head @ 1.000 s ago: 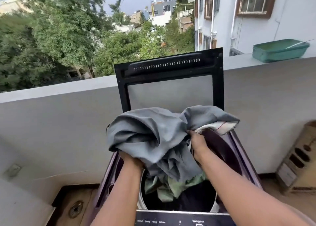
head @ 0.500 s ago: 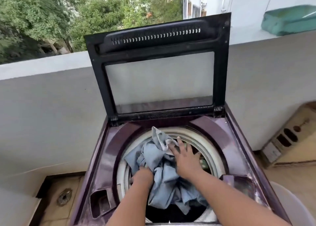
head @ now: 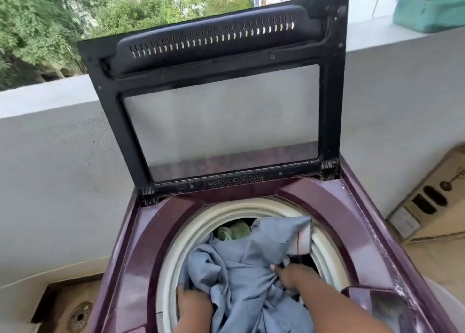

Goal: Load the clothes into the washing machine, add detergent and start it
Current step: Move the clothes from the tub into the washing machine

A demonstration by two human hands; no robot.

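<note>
A maroon top-load washing machine (head: 141, 244) stands with its black glass lid (head: 216, 121) raised upright. A grey-blue garment (head: 241, 264) fills the white-rimmed drum opening (head: 181, 234), one corner draped over the rim at the right. A green garment (head: 232, 232) shows beneath it at the back. My left hand (head: 192, 306) is pressed into the cloth at the drum's left side, fingers buried in the folds. My right hand (head: 293, 274) grips the cloth near the drum's right side.
A grey parapet wall (head: 50, 156) runs behind the machine, with a green tub (head: 430, 10) on its ledge. A cardboard box (head: 427, 207) sits on the floor to the right. A floor drain (head: 79, 316) lies at the lower left.
The bundle of grey-blue cloth, first held above the machine, has gone down into the drum. Both hands have sunk deeper with it, and the view has moved closer.
</note>
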